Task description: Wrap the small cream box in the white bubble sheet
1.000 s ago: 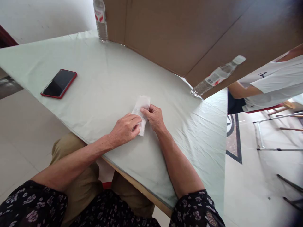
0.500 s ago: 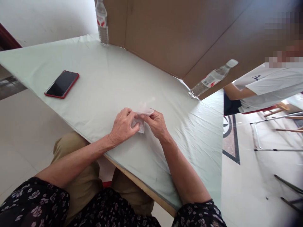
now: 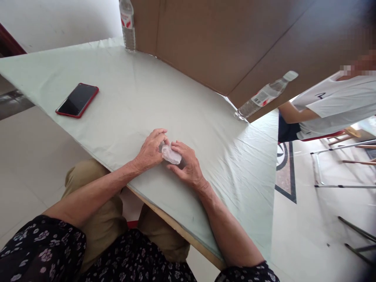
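Observation:
A small whitish, translucent packet (image 3: 171,155), crumpled like thin plastic, sits low over the cloth-covered table (image 3: 123,86) between my two hands. My left hand (image 3: 151,148) has its fingers curled at the packet's left end, thumb against the edge. From the other side my right hand (image 3: 187,161) straddles the right end, fingers on the upper edge and thumb along the lower one. The fingers partly cover the packet's ends, and what is inside it cannot be made out.
A phone in a red case (image 3: 77,100) lies to the left. One water bottle (image 3: 127,27) stands at the back, another bottle (image 3: 266,96) at the right, both by a brown board (image 3: 199,43). Beyond it sits a person in a white shirt (image 3: 340,102), near a metal-framed seat (image 3: 319,168).
The loose film that was raised between my fingers is now gathered into a compact packet. My right hand has turned palm-down and lowered; my left hand has shifted slightly.

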Demonstrator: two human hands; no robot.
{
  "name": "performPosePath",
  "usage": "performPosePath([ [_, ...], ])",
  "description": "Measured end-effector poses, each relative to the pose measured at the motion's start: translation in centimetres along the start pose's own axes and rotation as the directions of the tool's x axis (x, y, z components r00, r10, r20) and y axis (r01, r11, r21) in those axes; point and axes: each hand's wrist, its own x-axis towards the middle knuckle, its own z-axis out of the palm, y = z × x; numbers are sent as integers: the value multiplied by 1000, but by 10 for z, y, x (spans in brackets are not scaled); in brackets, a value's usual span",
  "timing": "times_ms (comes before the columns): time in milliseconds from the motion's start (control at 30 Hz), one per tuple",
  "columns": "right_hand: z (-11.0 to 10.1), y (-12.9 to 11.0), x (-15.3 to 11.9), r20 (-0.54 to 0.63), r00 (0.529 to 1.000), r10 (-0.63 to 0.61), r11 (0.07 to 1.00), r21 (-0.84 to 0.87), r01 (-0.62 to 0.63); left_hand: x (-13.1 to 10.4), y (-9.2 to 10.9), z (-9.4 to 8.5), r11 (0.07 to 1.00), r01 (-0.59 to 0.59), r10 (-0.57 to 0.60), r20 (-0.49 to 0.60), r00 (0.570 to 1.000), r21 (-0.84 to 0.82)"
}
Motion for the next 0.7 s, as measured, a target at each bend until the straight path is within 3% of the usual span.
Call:
performPosePath([
  [167, 3, 6, -3, 9, 1000, -19, 996, -86, 20, 3, -3, -10, 997, -32, 39, 88, 995, -73],
  [333, 1, 6, 2, -39, 993, 108, 987, 121, -102, 6, -5, -28, 984, -27, 86, 332, 939, -178],
  [500, -2, 1, 4, 57, 922, 384, 851, 366, -377, 5, -7, -29, 957, 130, -20, 387, 922, -260],
  [700, -2, 1, 6, 80, 894, 441, 846, 295, -444, 9, -2, -20, 875, 303, -116, 444, 888, -378],
])
